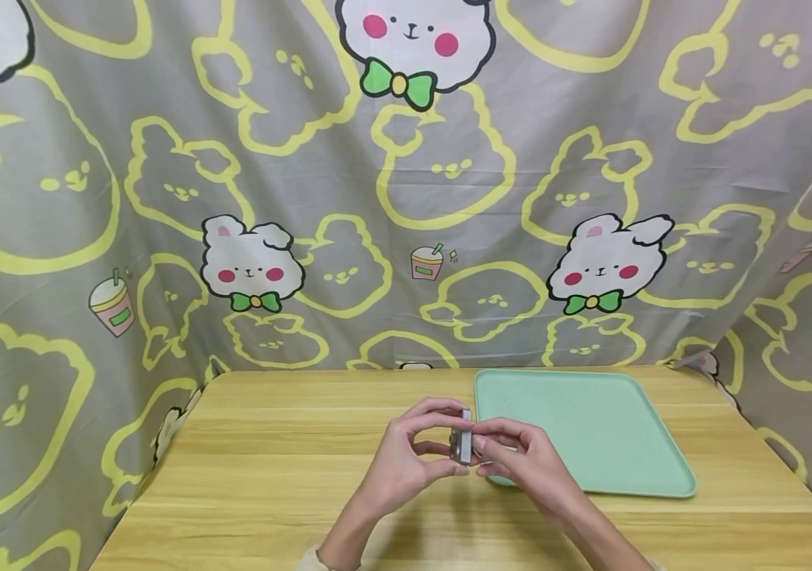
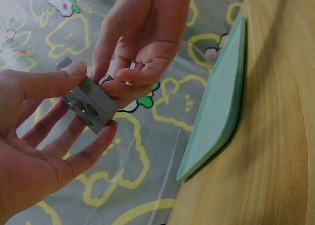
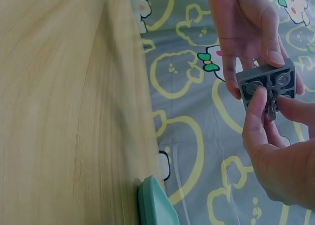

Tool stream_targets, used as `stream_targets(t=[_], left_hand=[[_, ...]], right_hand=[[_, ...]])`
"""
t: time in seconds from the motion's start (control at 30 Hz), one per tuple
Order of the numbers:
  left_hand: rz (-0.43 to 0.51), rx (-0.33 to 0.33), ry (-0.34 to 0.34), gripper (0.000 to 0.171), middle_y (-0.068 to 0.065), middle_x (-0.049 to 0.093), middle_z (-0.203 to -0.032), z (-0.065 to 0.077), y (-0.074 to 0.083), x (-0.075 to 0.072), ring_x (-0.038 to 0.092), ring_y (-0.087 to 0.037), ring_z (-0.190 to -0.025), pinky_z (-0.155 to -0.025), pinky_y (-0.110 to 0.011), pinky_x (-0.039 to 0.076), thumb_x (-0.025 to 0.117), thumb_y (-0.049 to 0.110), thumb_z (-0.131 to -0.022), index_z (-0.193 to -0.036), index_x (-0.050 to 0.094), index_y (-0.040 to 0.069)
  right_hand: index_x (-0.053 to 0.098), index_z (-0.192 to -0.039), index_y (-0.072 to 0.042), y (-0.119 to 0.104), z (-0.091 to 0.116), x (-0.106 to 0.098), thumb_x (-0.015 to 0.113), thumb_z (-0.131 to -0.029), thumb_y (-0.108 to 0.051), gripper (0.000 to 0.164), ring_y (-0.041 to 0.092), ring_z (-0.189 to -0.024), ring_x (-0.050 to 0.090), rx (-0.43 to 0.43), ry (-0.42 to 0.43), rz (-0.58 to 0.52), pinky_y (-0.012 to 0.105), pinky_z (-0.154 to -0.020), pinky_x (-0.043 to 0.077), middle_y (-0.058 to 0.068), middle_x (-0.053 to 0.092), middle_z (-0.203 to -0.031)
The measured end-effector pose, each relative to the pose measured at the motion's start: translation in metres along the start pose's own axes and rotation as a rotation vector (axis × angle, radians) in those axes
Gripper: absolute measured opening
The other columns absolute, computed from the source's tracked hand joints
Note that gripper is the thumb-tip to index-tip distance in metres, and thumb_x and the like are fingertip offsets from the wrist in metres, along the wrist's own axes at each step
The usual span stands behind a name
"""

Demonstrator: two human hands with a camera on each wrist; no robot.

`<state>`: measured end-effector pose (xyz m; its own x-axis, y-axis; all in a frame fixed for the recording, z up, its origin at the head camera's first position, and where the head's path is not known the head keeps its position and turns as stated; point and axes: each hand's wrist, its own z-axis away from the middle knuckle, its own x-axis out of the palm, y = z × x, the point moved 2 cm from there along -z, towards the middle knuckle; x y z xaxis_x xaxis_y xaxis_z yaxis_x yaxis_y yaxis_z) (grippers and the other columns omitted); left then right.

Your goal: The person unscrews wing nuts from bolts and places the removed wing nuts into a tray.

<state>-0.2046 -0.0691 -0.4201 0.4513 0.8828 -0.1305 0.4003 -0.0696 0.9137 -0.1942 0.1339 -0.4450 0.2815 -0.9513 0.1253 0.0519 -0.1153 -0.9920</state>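
Observation:
Above the table, my left hand (image 1: 406, 456) holds a grey metal block (image 2: 91, 106) by its edges, thumb on one side and fingers on the other. The block is roughly square, with round recesses showing on the face in the right wrist view. A small threaded screw (image 3: 272, 111) sticks out from the middle of that face. My right hand (image 3: 285, 168) pinches at this screw, thumb and fingertip on either side of it and close against the block. In the head view the right fingers hide the screw.
A pale green tray (image 1: 584, 428) lies on the right part of the wooden table (image 1: 292, 460), just behind and beside my right hand. A grey patterned curtain (image 1: 349, 182) hangs behind the table and along both sides.

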Motion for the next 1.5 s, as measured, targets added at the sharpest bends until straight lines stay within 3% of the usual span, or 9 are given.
stream_targets(t=[0.23, 0.37, 0.6, 0.9, 1.0, 1.1, 1.27, 1.4, 1.5], left_hand=[[0.015, 0.000, 0.007, 0.044, -0.006, 0.060, -0.134, 0.001, 0.000, -0.001, 0.058, -0.027, -0.123, -0.086, -0.044, 0.064, 0.085, -0.008, -0.078, -0.119, 0.075, 0.004], [0.050, -0.008, 0.021, 0.045, -0.008, 0.060, -0.134, 0.000, 0.000, -0.002, 0.059, -0.028, -0.122, -0.086, -0.045, 0.064, 0.085, -0.009, -0.077, -0.120, 0.074, 0.002], [0.126, -0.012, 0.022, 0.045, -0.015, 0.059, -0.136, -0.002, -0.001, -0.005, 0.060, -0.030, -0.122, -0.085, -0.046, 0.064, 0.084, -0.008, -0.079, -0.122, 0.073, 0.002], [0.232, 0.023, 0.002, 0.047, -0.022, 0.057, -0.137, -0.002, 0.001, -0.008, 0.057, -0.030, -0.126, -0.088, -0.050, 0.063, 0.085, -0.006, -0.080, -0.124, 0.070, -0.004], [0.249, 0.029, -0.002, 0.047, -0.024, 0.056, -0.137, -0.003, 0.001, -0.009, 0.057, -0.031, -0.127, -0.089, -0.050, 0.062, 0.085, -0.005, -0.080, -0.124, 0.070, -0.004], [0.257, 0.024, -0.004, 0.048, -0.027, 0.054, -0.138, -0.003, 0.002, -0.010, 0.057, -0.030, -0.127, -0.089, -0.050, 0.062, 0.085, -0.005, -0.080, -0.125, 0.070, -0.004], [0.272, 0.018, -0.003, 0.048, -0.034, 0.049, -0.139, -0.003, 0.002, -0.010, 0.056, -0.030, -0.128, -0.090, -0.050, 0.062, 0.084, -0.006, -0.080, -0.125, 0.069, -0.006], [0.260, 0.024, -0.001, 0.048, -0.031, 0.051, -0.139, -0.002, 0.002, -0.010, 0.056, -0.030, -0.127, -0.090, -0.050, 0.062, 0.082, -0.010, -0.080, -0.125, 0.067, -0.009], [0.230, 0.022, 0.012, 0.048, -0.025, 0.053, -0.139, -0.001, 0.002, -0.011, 0.056, -0.029, -0.127, -0.090, -0.049, 0.062, 0.082, -0.012, -0.080, -0.125, 0.067, -0.008]], right_hand=[[0.064, -0.121, 0.009, 0.000, 0.000, 0.001, 0.071, -0.098, -0.014, 0.033, 0.025, -0.099, 0.071, -0.038, 0.019, 0.037, 0.044, -0.088, 0.064, 0.016, 0.068, -0.113], [0.066, -0.113, 0.007, -0.002, 0.001, 0.004, 0.073, -0.097, -0.011, 0.026, 0.025, -0.095, 0.074, -0.143, 0.051, 0.119, 0.045, -0.081, 0.065, 0.016, 0.067, -0.112], [0.070, -0.103, -0.004, -0.002, 0.003, 0.011, 0.075, -0.093, -0.002, 0.012, 0.021, -0.091, 0.073, -0.462, 0.109, 0.297, 0.035, -0.076, 0.066, 0.013, 0.070, -0.103], [0.071, -0.096, -0.006, -0.002, 0.003, 0.014, 0.074, -0.077, 0.025, 0.037, 0.024, -0.093, 0.069, -0.923, 0.091, 0.417, 0.025, -0.086, 0.062, 0.014, 0.069, -0.103], [0.071, -0.093, -0.005, -0.004, 0.002, 0.016, 0.075, -0.075, 0.023, 0.033, 0.026, -0.092, 0.068, -1.065, 0.107, 0.478, 0.021, -0.088, 0.060, 0.016, 0.069, -0.100], [0.071, -0.090, -0.003, -0.007, 0.002, 0.018, 0.076, -0.083, 0.012, 0.018, 0.027, -0.088, 0.068, -1.172, 0.141, 0.543, 0.018, -0.087, 0.058, 0.016, 0.069, -0.098], [0.071, -0.090, -0.003, -0.007, 0.002, 0.020, 0.075, -0.084, 0.011, 0.015, 0.027, -0.088, 0.068, -1.185, 0.153, 0.544, 0.017, -0.089, 0.057, 0.017, 0.069, -0.098], [0.071, -0.096, -0.003, -0.004, 0.003, 0.017, 0.076, -0.072, 0.025, 0.037, 0.027, -0.095, 0.068, -1.087, 0.110, 0.479, 0.022, -0.095, 0.057, 0.018, 0.068, -0.103], [0.070, -0.105, 0.000, -0.003, 0.003, 0.015, 0.077, -0.072, 0.027, 0.043, 0.026, -0.101, 0.068, -0.981, 0.082, 0.412, 0.026, -0.094, 0.059, 0.019, 0.067, -0.109]])
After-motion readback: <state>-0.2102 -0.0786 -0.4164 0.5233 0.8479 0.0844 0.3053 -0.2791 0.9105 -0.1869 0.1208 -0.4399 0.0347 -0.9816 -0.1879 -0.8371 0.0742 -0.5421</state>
